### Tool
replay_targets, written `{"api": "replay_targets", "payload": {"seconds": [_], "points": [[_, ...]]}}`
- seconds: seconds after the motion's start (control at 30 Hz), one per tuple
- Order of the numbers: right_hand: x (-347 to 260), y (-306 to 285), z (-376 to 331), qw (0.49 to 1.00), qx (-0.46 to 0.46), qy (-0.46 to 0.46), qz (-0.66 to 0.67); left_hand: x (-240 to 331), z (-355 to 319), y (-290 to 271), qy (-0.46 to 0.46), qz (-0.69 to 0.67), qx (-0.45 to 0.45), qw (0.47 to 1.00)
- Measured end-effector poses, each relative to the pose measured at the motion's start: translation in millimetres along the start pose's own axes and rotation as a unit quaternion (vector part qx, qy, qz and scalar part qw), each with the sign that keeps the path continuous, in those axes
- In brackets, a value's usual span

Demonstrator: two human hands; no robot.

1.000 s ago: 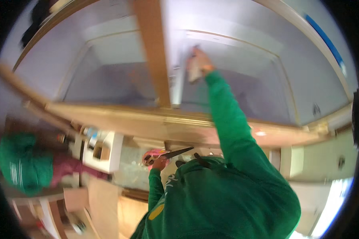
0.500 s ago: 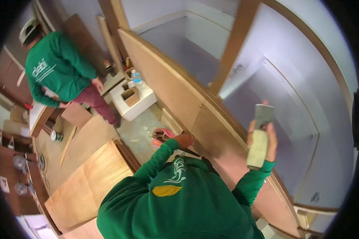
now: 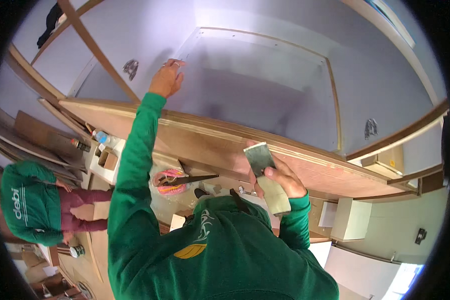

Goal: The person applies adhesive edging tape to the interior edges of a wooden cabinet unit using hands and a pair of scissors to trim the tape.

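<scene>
Head view: from my remote seat I have the right hand [image 3: 286, 181] gripping a flat, two-toned hand tool [image 3: 274, 196], thumb bent over its middle where the dark grey rectangular plate [image 3: 260, 158] meets a thicker, pale yellow-green block. The tool sits before the wearer's chest, tilted, its plate pointing up and left toward the long pinkish plywood panel [image 3: 330, 175]; I judge it short of touching the wood. The left hand [image 3: 166, 80] reaches up and forward past the panel's edge, fingers loosely bent and apart, holding nothing I can make out, over the lilac-white lined compartment [image 3: 265, 82]; I cannot tell whether the fingertips meet its wall. Judging by its size in the palm, I expect the tool to be light and easy to carry one-handed. The plate looks thin and fairly stiff, perhaps with a sharp or rough edge, so I would keep my fingers off its pale front rim. The block looks dry and matt, unlikely to slip, and I would hold it there, thumb near the joint; its material I cannot tell. Below lie a long dark blade [image 3: 200, 178] and a pink patterned bundle [image 3: 168, 189]; at far left stands a green-sleeved co-worker [image 3: 34, 200].
</scene>
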State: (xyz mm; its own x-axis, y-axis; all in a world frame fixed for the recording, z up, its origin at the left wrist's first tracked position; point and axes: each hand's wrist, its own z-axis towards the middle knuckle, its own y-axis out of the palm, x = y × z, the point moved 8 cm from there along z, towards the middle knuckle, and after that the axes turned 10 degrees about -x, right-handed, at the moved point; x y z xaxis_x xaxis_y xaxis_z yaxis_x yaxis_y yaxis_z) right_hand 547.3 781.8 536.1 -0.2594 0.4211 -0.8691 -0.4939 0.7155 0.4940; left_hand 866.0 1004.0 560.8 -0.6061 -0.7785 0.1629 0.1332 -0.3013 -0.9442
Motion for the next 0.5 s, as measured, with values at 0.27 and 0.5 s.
{"api": "replay_targets", "payload": {"seconds": [0.27, 0.5], "points": [[3, -42, -111, 0.985, 0.152, -0.077, -0.012, -61, 85, 127, 0.014, 0.266, -0.034, 0.963], [24, -58, -157, 0.946, 0.313, -0.086, -0.017, -87, 120, 129, 0.020, 0.202, -0.054, 0.978]]}}
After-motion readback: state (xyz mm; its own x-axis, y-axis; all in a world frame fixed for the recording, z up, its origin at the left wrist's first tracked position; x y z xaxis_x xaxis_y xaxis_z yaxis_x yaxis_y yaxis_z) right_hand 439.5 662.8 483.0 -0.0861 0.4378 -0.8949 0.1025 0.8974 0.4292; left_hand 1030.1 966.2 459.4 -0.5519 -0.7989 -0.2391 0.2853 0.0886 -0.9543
